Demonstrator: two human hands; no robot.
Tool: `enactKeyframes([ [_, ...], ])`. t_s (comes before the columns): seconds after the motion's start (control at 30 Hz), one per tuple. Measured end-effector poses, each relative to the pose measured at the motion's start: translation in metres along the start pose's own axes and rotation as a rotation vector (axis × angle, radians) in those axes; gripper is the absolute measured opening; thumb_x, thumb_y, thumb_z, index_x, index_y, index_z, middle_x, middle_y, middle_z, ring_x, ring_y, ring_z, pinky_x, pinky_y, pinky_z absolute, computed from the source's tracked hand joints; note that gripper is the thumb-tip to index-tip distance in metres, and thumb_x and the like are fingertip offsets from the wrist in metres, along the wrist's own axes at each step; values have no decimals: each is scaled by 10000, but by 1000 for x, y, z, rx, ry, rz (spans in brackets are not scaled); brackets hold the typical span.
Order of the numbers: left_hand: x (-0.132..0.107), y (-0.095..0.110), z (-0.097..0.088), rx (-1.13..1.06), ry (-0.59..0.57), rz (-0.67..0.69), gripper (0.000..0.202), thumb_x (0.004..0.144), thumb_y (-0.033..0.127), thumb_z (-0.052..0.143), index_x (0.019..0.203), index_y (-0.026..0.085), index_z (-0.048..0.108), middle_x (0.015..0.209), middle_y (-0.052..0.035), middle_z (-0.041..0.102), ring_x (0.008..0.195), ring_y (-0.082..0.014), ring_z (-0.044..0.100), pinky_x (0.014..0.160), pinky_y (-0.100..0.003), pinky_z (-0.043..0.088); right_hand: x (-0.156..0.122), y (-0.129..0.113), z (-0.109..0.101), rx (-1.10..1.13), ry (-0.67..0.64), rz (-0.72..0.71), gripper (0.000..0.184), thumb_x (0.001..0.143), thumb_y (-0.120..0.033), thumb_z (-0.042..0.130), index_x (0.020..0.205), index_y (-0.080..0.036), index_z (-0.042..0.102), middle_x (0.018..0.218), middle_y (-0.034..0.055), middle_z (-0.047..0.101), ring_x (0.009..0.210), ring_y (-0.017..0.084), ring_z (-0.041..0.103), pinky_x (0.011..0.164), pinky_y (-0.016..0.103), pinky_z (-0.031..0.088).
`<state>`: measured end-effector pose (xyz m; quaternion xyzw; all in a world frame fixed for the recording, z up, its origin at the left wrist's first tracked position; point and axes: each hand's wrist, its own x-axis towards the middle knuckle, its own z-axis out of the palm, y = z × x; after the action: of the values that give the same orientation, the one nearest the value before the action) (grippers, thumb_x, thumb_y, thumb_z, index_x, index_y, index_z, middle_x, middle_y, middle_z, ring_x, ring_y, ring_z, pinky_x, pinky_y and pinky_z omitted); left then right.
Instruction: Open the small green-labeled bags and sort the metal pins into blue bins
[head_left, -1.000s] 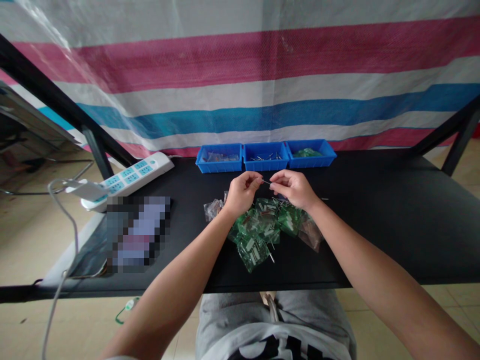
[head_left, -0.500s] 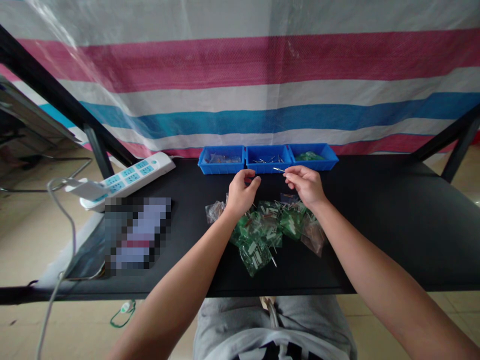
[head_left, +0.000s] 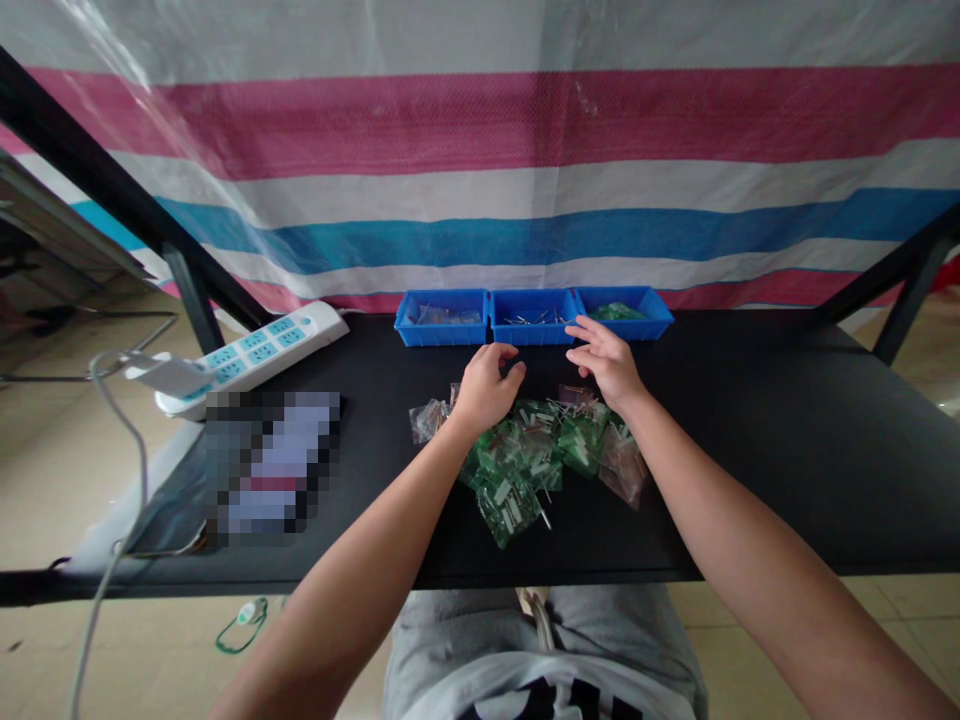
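Observation:
My left hand hovers just behind the pile of small bags, its fingers bent and the thumb apart from them, with nothing seen in it. My right hand is in front of the blue bins, fingers spread and empty. Green and clear plastic bags of small parts lie heaped between and below my hands; thin metal pins stick out among them. Behind stand the left blue bin with clear bags, the middle blue bin with loose metal pins, and the right blue bin with green bags.
A white power strip with a plugged-in adapter lies at the left of the black table. Nearer me is a blurred-out flat object. A grey cable hangs off the left side. A striped sheet closes off the back.
My right hand has let go of the thin metal pin it held, and its fingers have spread. The pin can no longer be picked out. My left hand has barely moved.

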<state>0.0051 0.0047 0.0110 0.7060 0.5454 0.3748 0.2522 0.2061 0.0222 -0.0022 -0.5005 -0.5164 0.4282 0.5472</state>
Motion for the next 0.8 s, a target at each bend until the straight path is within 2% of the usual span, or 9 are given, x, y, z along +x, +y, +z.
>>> enactKeyframes([
  [0.13,1,-3,-3,31,-9,32,185,832,251,553,983,168,620,1049,-90,658,973,-211,616,842,-340,514,-1,-1,-2,47,-9,15,819,576,-333,734,1346,-192,493,1168,129,658,678,133,557,477,241,389],
  [0.27,3,-6,-9,75,-36,75,188,827,273,562,959,167,644,1015,-83,675,958,-214,629,873,-351,507,-1,-4,-8,6,23,-64,652,627,-356,724,1235,-182,566,953,82,703,726,174,608,546,276,454],
  [0.43,7,-3,-32,129,-72,119,350,847,420,538,1037,151,654,1064,-95,686,1046,-248,625,972,-394,476,-1,-17,-24,-83,3,-230,446,682,-451,748,1027,-185,654,867,72,710,850,222,660,786,383,521],
  [0.47,8,-3,-40,142,-93,126,431,843,486,534,1086,148,646,1113,-103,677,1096,-262,609,1004,-405,459,-1,-20,-30,-106,-23,-245,450,693,-474,744,1028,-186,660,885,78,714,875,232,667,820,399,518],
  [0.53,8,-6,-56,210,-240,130,704,762,637,582,1256,135,574,1289,-137,600,1224,-308,540,1069,-432,412,-4,-25,-44,-175,-121,-245,503,706,-513,737,1085,-192,659,976,95,720,978,264,667,897,436,502],
  [0.6,5,-13,-73,297,-434,84,1020,635,745,636,1423,133,419,1485,-170,419,1367,-364,397,1126,-468,348,-11,-26,-61,-266,-260,-217,585,723,-544,721,1200,-219,624,1161,110,690,1151,299,612,998,492,450],
  [0.63,2,-19,-81,341,-500,52,1112,599,778,636,1465,140,353,1537,-180,335,1409,-382,328,1146,-492,310,-16,-25,-70,-330,-324,-214,627,721,-556,721,1247,-234,604,1254,111,652,1233,312,561,1053,517,403],
  [0.73,-16,-40,-99,399,-570,37,1269,551,839,612,1514,109,224,1567,-222,246,1447,-400,238,1168,-514,258,-37,-16,-98,-555,-442,-208,805,655,-608,753,1343,-242,549,1473,117,475,1451,350,266,1168,557,230],
  [0.8,-32,-55,-106,422,-572,72,1338,516,868,609,1523,94,185,1570,-245,217,1462,-413,168,1179,-543,205,-54,-8,-113,-668,-510,-196,997,607,-664,754,1444,-229,435,1537,136,371,1475,362,178,1178,577,193],
])
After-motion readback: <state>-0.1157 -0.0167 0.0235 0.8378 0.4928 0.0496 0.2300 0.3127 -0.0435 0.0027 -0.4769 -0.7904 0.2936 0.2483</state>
